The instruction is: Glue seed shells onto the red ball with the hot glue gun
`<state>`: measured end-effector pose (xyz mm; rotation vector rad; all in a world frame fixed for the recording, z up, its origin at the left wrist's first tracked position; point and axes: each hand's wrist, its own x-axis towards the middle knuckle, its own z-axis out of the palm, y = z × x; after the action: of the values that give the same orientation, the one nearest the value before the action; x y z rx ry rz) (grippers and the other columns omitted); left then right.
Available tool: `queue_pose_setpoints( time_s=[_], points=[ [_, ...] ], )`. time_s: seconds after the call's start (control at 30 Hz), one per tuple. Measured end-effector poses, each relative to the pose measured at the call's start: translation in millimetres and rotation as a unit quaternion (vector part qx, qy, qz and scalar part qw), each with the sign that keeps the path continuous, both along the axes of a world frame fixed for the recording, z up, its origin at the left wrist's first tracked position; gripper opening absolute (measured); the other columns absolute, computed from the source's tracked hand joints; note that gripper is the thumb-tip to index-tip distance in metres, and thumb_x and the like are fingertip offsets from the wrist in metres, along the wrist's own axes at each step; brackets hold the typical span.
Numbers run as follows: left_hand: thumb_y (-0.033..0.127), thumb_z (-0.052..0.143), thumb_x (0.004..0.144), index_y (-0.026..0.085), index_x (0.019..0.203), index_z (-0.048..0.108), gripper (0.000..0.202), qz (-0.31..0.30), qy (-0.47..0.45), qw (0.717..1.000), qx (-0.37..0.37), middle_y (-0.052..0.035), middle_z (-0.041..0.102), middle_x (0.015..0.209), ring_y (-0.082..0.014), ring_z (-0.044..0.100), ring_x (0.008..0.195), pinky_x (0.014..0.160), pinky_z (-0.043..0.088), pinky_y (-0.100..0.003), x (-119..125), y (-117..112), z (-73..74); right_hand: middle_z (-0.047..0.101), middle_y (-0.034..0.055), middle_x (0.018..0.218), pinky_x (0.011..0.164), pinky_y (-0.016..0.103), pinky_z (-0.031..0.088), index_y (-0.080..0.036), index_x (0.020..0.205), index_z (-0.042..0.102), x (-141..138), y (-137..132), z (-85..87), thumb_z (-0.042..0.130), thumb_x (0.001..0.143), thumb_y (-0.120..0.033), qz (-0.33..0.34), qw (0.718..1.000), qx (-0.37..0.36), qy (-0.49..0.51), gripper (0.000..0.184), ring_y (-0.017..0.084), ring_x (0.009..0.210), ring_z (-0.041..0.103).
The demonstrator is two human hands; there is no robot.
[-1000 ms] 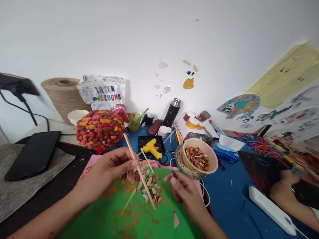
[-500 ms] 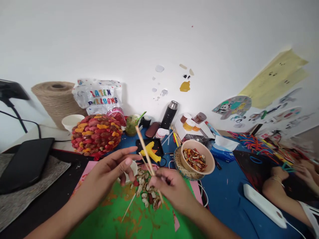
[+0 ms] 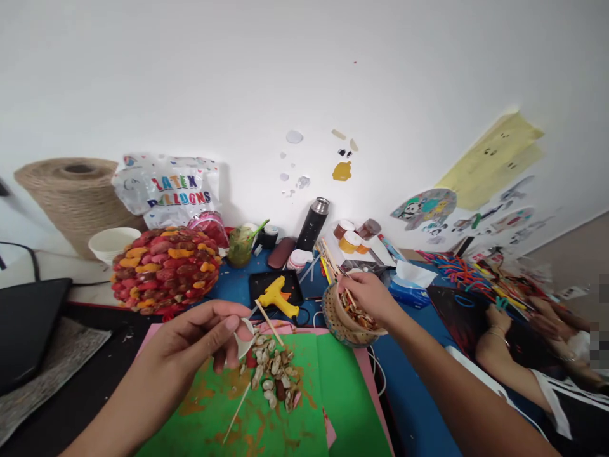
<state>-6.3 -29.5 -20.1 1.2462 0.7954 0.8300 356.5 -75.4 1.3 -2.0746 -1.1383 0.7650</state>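
My left hand [image 3: 209, 339] hovers over the green sheet [image 3: 342, 381], thumb and fingers curled together. What they hold, if anything, is too small to make out. Just behind those fingers shows a white paper cup [image 3: 245, 346], partly hidden. A pale wooden stick [image 3: 269, 322] slants beside the fingertips, above a pile of peanut shells [image 3: 273, 365]. Over at the right, my right hand [image 3: 364, 295] is closed on a chopstick [image 3: 351, 298] at a pink bowl [image 3: 339, 311] of painted peanut shells [image 3: 359, 315]. My hand hides part of the bowl.
A ball covered in painted peanuts [image 3: 166, 270] stands left. Behind are a yellow glue gun [image 3: 276, 298] on a black tray, a black flask [image 3: 313, 225] and paint jars [image 3: 351, 241]. Another person's arm [image 3: 509, 368] is at right. A thin skewer [image 3: 236, 412] lies in front.
My right hand has moved right from above the shell pile to the bowl. My left fingers have drawn closer together. The view has shifted slightly.
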Motion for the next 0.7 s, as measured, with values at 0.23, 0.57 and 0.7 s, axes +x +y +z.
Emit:
queue_pose_setpoints(
  time_s=[0.23, 0.57, 0.7],
  points=[
    [0.066, 0.084, 0.087, 0.024, 0.099, 0.087, 0.044, 0.013, -0.008, 1.000, -0.015, -0.0079, 0.078, 0.077, -0.0216, 0.068, 0.064, 0.058, 0.058, -0.029, -6.7, 5.7, 1.5, 0.055, -0.0030, 0.051, 0.056, 0.029, 0.032, -0.017, 0.077, 0.080, 9.0, 27.4, 3.3, 0.062, 0.095, -0.043, 0.031, 0.992, -0.053, -0.108, 0.036, 0.016, 0.052, 0.049],
    [0.073, 0.084, 0.083, 0.026, 0.099, 0.088, 0.049, 0.016, 0.012, 1.000, -0.019, -0.0080, 0.077, 0.077, -0.0218, 0.068, 0.064, 0.059, 0.061, -0.030, -8.1, 8.1, 0.4, 0.076, 0.0078, 0.076, 0.067, 0.030, 0.038, -0.014, 0.079, 0.079, 18.8, 68.1, 7.3, 0.064, 0.106, -0.033, 0.091, 0.938, -0.114, -0.315, 0.036, 0.019, 0.075, 0.067],
    [0.077, 0.083, 0.081, 0.026, 0.096, 0.088, 0.053, 0.015, 0.027, 0.999, -0.006, -0.0086, 0.077, 0.076, -0.0220, 0.067, 0.062, 0.057, 0.060, -0.030, -6.5, 9.6, -1.3, 0.080, 0.0110, 0.104, 0.082, 0.033, 0.057, -0.012, 0.109, 0.079, 20.7, 90.6, -4.1, 0.064, 0.112, -0.037, 0.093, 0.913, -0.147, -0.368, 0.030, 0.022, 0.092, 0.075]
  ],
)
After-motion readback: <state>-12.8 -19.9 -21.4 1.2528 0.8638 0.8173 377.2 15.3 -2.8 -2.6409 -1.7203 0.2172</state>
